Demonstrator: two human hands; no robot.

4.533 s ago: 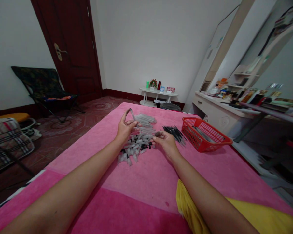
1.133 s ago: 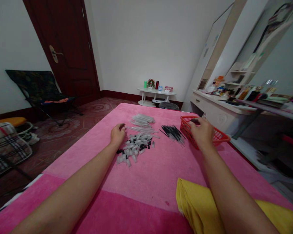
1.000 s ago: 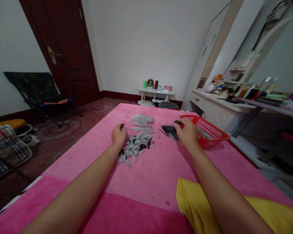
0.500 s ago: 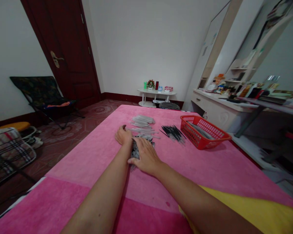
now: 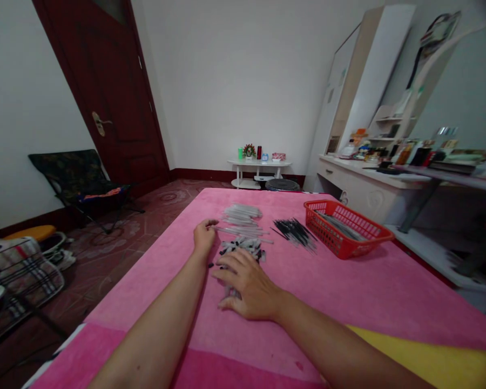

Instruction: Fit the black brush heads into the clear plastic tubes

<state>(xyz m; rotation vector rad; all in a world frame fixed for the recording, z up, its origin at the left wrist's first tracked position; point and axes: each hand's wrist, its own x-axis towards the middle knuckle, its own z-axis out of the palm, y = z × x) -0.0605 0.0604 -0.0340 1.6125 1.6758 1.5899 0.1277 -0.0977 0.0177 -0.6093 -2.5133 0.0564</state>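
My right hand rests over a heap of small grey and black pieces, fingers spread and partly covering it. One dark piece lies apart, close to my left wrist. Beyond the heap is a stack of slim, whitish translucent tubes, like pen barrels. My left hand is at the left ends of the nearest tubes, its fingers curled together; what they pinch, if anything, is too small to make out. To the right of the tubes lies a bunch of thin black-and-clear sticks, like pen refills.
A red plastic basket holding greyish sticks stands on the right of the pink cloth. Yellow fabric lies at the lower right. Around the bed-like surface are a folding chair, a low white table and a dressing table.
My right hand has drawn back toward me and spread its fingers, exposing more of the heap. My left hand has come away from it to the tubes' left ends. The camera view has tilted up.
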